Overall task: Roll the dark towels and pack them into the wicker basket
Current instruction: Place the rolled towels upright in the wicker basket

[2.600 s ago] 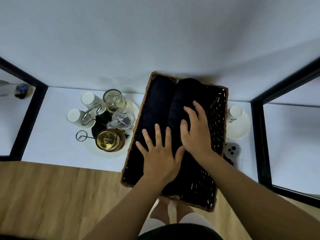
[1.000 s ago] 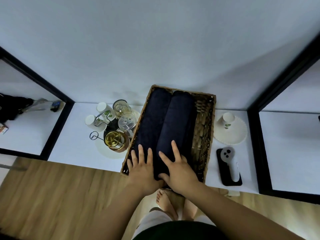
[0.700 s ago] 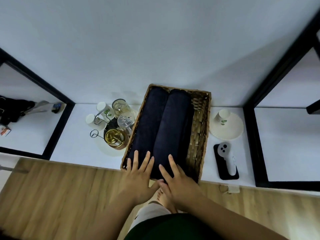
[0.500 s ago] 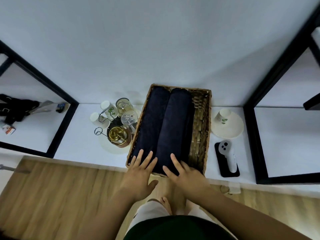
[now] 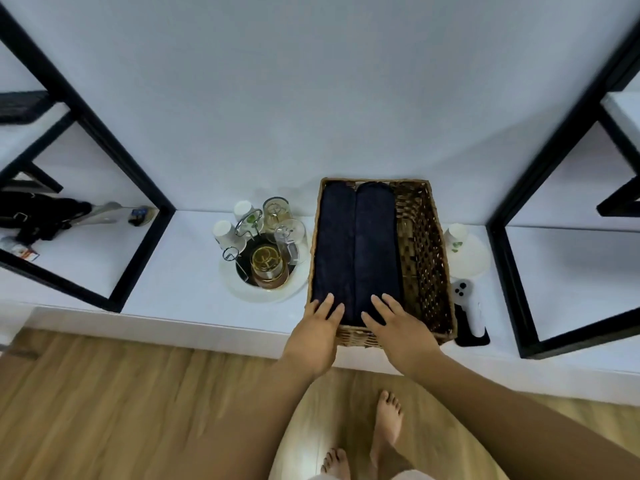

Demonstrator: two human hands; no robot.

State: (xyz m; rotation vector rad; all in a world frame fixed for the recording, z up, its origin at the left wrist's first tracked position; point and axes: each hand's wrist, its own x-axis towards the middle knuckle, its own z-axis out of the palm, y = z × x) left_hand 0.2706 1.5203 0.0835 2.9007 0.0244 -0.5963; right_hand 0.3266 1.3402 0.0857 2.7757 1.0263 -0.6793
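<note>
White shelf (image 5: 173,282), one wicker basket (image 5: 427,258), two rolled dark towels (image 5: 334,251) (image 5: 375,251) inside, two straight-fingered hands (image 5: 317,336) (image 5: 403,332) flat at their near ends.

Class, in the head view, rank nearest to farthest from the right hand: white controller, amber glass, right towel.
1. right towel, under the right hand.
2. white controller, right of the basket.
3. amber glass, left of the basket.

Left hand (image 5: 317,336), right hand (image 5: 398,330) slid back over dark towels (image 5: 356,247) to wicker basket (image 5: 427,244) near rim.
</note>
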